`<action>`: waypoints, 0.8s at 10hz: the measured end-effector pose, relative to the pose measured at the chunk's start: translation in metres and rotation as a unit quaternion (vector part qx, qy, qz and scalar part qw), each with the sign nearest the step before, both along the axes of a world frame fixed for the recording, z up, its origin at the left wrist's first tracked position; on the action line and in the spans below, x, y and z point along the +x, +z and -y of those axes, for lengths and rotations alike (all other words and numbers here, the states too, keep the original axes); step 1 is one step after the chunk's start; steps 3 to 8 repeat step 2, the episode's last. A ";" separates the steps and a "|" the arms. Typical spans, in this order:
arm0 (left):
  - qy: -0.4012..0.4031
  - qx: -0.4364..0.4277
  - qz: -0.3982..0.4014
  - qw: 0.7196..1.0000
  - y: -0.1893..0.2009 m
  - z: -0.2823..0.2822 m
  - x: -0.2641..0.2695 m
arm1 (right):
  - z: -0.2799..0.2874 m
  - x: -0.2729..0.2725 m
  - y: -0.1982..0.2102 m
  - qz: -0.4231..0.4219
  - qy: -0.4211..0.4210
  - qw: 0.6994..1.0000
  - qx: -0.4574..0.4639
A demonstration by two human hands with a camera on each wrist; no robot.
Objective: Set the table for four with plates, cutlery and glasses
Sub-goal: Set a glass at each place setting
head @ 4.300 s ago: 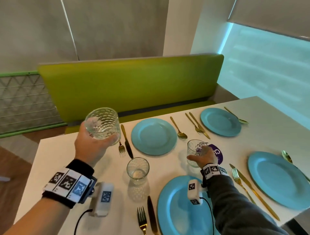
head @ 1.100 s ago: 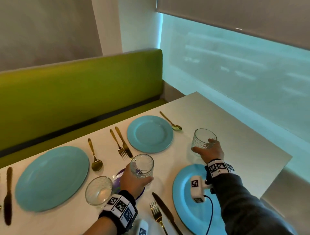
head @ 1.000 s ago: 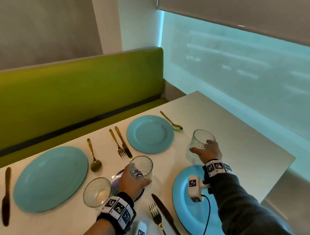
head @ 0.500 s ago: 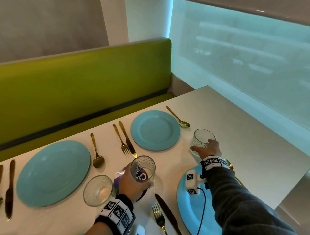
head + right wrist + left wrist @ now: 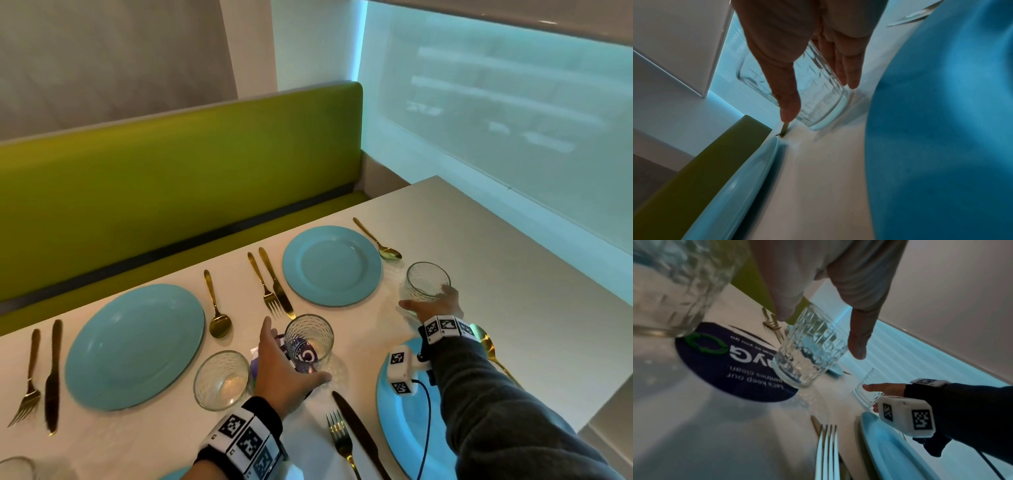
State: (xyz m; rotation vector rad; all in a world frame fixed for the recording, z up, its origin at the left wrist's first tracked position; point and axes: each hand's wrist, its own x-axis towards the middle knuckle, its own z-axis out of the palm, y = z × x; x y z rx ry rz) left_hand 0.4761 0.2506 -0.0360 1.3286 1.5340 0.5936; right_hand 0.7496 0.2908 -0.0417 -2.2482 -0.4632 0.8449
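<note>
I see a white table [image 5: 513, 260] against a green bench [image 5: 171, 178]; my left hand [image 5: 281, 370] and right hand [image 5: 431, 305] are spread loosely beside two glasses.

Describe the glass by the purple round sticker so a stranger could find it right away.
Start at the green bench, then come to the purple sticker mid-table. The glass stands at its edge, between the left hand's spread fingers; its neighbour glass stands apart, untouched.

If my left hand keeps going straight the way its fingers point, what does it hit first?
Probably the ribbed glass right ahead: the left hand is open around it, fingers apart from its wall. Beyond lie the gold fork and knife.
</note>
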 end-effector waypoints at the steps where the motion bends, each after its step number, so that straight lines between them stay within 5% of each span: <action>1: -0.008 0.013 -0.005 1.000 0.008 0.005 -0.004 | 0.007 -0.009 0.016 -0.004 -0.011 1.000 -0.004; 8: -0.013 0.031 0.001 0.999 0.023 0.010 -0.007 | 0.016 -0.022 0.036 0.026 -0.020 0.999 0.006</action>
